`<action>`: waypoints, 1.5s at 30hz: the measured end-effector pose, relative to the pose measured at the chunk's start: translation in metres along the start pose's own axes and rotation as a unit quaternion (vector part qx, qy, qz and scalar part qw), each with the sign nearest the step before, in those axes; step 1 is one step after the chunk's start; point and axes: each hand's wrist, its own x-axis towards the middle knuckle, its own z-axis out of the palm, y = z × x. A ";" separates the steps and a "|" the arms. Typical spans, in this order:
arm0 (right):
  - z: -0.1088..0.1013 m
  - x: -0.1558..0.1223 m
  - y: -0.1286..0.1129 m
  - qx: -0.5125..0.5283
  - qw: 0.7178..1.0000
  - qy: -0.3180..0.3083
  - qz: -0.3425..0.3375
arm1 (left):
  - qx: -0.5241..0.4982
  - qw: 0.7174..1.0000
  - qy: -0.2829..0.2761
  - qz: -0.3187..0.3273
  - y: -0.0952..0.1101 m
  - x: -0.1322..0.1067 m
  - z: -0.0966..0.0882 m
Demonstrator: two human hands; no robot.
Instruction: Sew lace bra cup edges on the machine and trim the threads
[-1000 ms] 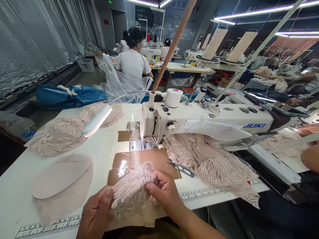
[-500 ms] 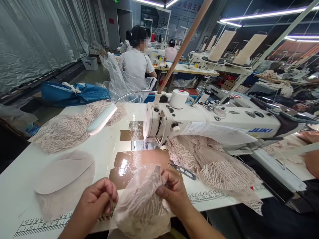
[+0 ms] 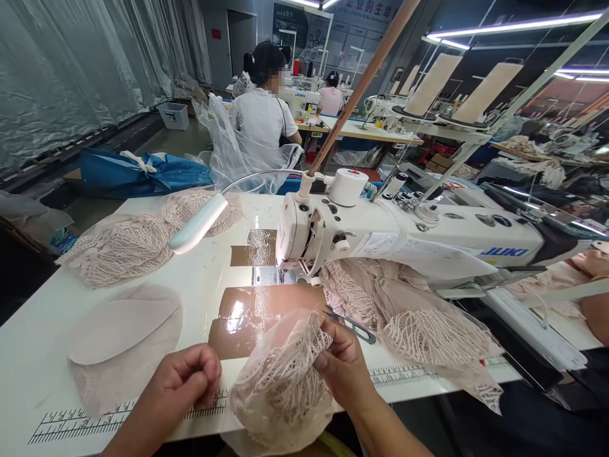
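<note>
My right hand (image 3: 343, 362) pinches the upper edge of a beige lace bra cup (image 3: 285, 381), which hangs rounded over the table's front edge. My left hand (image 3: 193, 376) is closed with its fingers curled, just left of the lace and apart from it. Whatever its fingers may hold is hidden. Behind the lace stands a white sewing machine (image 3: 342, 228), its needle area lit. Thread snips (image 3: 354, 327) lie beyond my right hand, by a heap of beige lace and mesh (image 3: 419, 330).
On the left lie a smooth cup with mesh (image 3: 126, 336) and finished-looking lace cups (image 3: 121, 247). A lamp (image 3: 198, 223) on a bendable neck reaches over the table. A printed ruler (image 3: 80, 422) runs along the front edge. A co-worker (image 3: 261, 117) sits ahead.
The lace cup has turned and spread open more, moving slightly right with my right hand. My left hand has curled tighter. The view has shifted slightly.
</note>
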 end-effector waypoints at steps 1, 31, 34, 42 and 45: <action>0.000 0.000 -0.001 -0.003 1.000 0.000 0.002 | -0.030 0.999 0.012 0.016 -0.001 0.000 -0.002; 0.024 0.002 -0.013 -0.138 0.967 -0.214 -0.012 | 0.117 0.965 -0.225 0.071 0.035 0.008 0.013; 0.027 0.004 -0.015 -0.195 0.966 -0.159 -0.067 | 0.104 0.962 -0.238 0.079 0.034 0.011 0.022; 0.032 0.009 -0.020 -0.269 0.951 -0.067 -0.138 | 0.077 0.972 -0.217 0.042 0.039 0.013 0.021; 0.032 0.009 -0.020 -0.280 0.950 -0.056 -0.129 | 0.081 0.973 -0.213 0.039 0.049 0.015 0.023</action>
